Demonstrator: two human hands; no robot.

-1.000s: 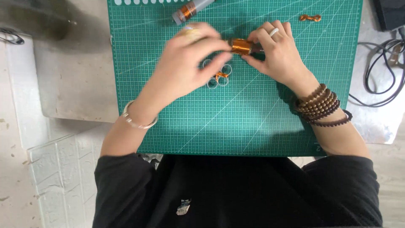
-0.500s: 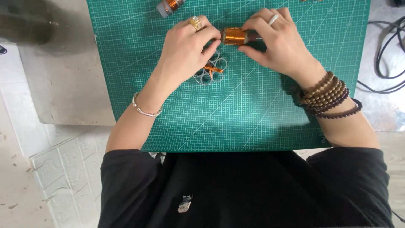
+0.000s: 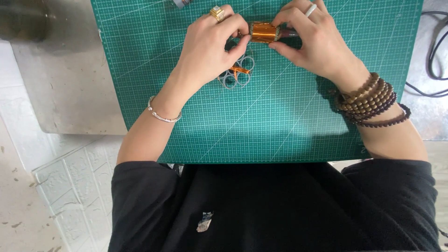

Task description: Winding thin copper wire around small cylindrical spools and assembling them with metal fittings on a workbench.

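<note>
Both hands, left hand (image 3: 210,44) and right hand (image 3: 312,42), pinch opposite ends of a small copper-wound cylindrical coil (image 3: 264,32) lying left-to-right above the green cutting mat (image 3: 261,121).

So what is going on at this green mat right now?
A person in a black top holds a small orange, shiny cylinder between both hands above a green cutting mat. The left hand pinches one end and the right hand grips the other. Beneath the left hand, a cluster of small pale rings with an orange strip lies on the mat.
</note>
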